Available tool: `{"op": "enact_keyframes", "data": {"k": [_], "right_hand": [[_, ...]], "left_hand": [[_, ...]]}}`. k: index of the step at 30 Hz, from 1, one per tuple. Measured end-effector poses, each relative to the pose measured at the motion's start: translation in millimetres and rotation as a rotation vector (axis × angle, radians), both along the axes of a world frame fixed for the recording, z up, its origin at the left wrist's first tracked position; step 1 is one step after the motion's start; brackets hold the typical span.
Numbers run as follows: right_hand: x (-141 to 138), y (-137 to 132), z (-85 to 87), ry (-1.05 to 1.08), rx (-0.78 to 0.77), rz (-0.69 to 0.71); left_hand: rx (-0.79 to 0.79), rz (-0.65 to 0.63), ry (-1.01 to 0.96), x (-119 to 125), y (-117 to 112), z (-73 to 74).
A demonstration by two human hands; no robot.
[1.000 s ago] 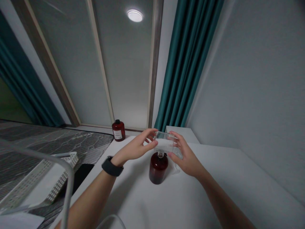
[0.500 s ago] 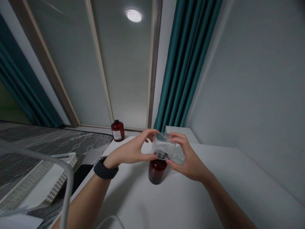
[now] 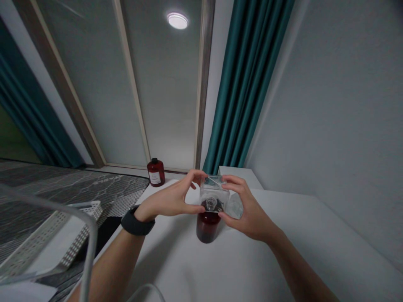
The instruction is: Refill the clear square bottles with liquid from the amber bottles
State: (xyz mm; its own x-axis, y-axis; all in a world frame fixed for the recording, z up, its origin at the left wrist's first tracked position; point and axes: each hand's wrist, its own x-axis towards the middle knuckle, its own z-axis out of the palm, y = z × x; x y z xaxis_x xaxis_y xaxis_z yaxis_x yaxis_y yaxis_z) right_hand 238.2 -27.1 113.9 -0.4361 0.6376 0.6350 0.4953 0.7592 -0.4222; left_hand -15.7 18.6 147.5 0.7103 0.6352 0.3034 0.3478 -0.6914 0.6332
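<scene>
Between both hands is a clear, square-sided container, glass or plastic. My left hand pinches its left side, thumb low and fingers at the top. On the right side, my right hand grips it the same way. A dark red-brown bottle stands upright on the white table, just below and behind the container. A round, ring-shaped form shows through the clear wall, apparently the bottle's neck. Another clear object is partly hidden behind my right hand; I cannot make out its kind.
A second red-brown bottle with a white label and black cap stands at the table's far left corner. A white perforated basket is at left, beyond a grey curved bar. A white box sits by the teal curtain.
The clear container has shifted slightly left and tilted, so the ring shape behind it shows more clearly. Both hands keep their hold and the bottles have stayed put.
</scene>
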Motion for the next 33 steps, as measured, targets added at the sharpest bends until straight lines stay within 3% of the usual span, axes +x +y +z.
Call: {"op": "enact_keyframes", "data": {"k": [33], "right_hand": [[3.5, -0.7, 1.7, -0.009, -0.011, -0.021]], "left_hand": [[0.016, -0.054, -0.047, 1.2, 0.0, 1.0]]}}
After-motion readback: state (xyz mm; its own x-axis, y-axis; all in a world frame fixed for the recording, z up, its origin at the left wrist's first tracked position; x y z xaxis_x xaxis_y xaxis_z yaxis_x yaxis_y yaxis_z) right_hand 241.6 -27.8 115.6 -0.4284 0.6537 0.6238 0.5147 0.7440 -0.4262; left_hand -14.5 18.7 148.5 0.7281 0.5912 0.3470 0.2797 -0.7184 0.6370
